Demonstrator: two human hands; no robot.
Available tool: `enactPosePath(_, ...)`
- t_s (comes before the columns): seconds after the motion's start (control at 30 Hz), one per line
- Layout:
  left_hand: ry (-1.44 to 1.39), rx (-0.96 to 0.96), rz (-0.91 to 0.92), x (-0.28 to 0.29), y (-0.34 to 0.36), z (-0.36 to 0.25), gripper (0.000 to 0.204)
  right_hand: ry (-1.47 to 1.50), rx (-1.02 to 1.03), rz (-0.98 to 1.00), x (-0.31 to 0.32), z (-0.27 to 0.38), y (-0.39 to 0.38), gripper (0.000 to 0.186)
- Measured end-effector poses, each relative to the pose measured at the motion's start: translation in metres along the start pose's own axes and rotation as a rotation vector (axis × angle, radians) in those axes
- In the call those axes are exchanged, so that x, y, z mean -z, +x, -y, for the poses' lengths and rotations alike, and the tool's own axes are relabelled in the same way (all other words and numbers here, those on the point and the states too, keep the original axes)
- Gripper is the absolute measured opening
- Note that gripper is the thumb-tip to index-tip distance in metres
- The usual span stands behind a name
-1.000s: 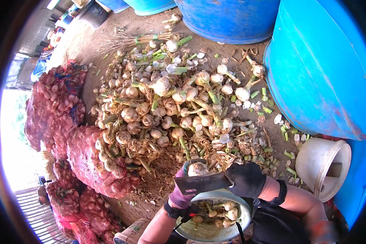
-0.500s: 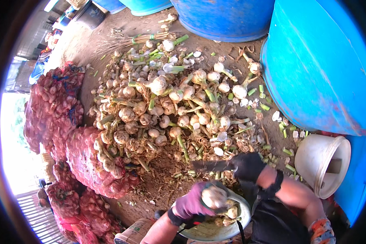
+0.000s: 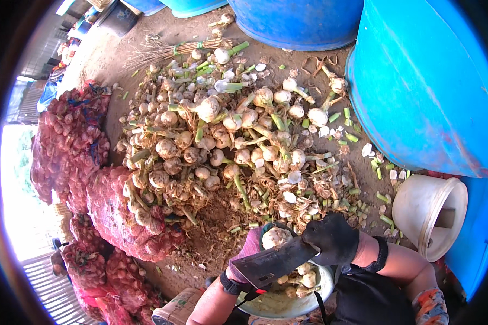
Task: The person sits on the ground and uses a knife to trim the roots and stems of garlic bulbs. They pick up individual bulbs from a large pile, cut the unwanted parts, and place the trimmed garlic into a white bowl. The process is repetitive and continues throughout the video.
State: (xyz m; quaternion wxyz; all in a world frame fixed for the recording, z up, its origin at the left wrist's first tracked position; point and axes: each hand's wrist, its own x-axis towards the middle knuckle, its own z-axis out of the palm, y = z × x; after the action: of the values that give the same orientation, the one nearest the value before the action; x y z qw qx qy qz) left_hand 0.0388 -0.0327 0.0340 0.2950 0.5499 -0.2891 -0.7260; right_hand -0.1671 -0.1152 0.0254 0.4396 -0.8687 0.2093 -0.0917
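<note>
My left hand (image 3: 248, 250), in a pinkish-purple glove, grips a large garlic bulb (image 3: 277, 237) above a pale basin (image 3: 315, 306). My right hand (image 3: 333, 238), in a black glove, is closed round the handle end of a broad dark-bladed knife (image 3: 276, 261). The blade lies slantwise across the near side of the bulb and hides part of my left hand; whether its edge touches the bulb I cannot tell. Inside the basin, under the blade, sit several trimmed garlic bulbs (image 3: 308, 279). Just beyond my hands spreads a heap of garlic with stalks (image 3: 222, 146).
Red mesh sacks of garlic (image 3: 122, 216) line the left. Large blue tubs (image 3: 423, 81) stand at the back and right. A white bucket (image 3: 412, 211) lies on its side by my right forearm. Cut green stalk pieces (image 3: 385, 219) litter the ground. A bundle of dry stems (image 3: 195, 47) lies farther off.
The knife has swung from pointing left over the ground to across the bulb, with my right hand lower. My left hand has lifted the bulb slightly away from me.
</note>
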Motion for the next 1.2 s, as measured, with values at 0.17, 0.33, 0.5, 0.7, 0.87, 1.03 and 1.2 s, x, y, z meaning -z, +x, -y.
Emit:
enactPosePath(0.17,-0.239,0.014,0.068,0.0,-0.007,0.022,0.051,-0.082,-0.069,0.04,-0.009,-0.009,0.001,0.022)
enactPosePath(0.33,-0.203,-0.124,0.428,-0.008,0.001,-0.013,0.074,-0.138,-0.481,0.02,-0.03,-0.073,-0.028,0.022)
enactPosePath(0.5,-0.389,-0.191,0.018,-0.004,0.008,-0.007,0.093,0.267,-0.609,-0.159,-0.021,-0.054,-0.019,0.023)
enactPosePath(0.7,-1.104,-0.377,-0.02,-0.023,0.019,0.001,0.056,0.727,-0.679,0.026,-0.008,-0.004,0.002,0.032)
enactPosePath(0.87,-0.819,-0.214,-0.107,-0.006,0.006,0.022,0.036,0.876,-0.688,-0.142,-0.013,-0.023,0.002,0.018)
enactPosePath(1.03,-0.522,0.011,-0.285,-0.006,0.004,0.027,0.016,0.451,-0.543,-0.148,-0.009,-0.031,0.008,0.015)
enactPosePath(1.2,-0.601,-0.043,-0.42,-0.009,0.006,0.029,0.014,0.481,-0.417,-0.163,-0.022,-0.023,0.005,0.023)
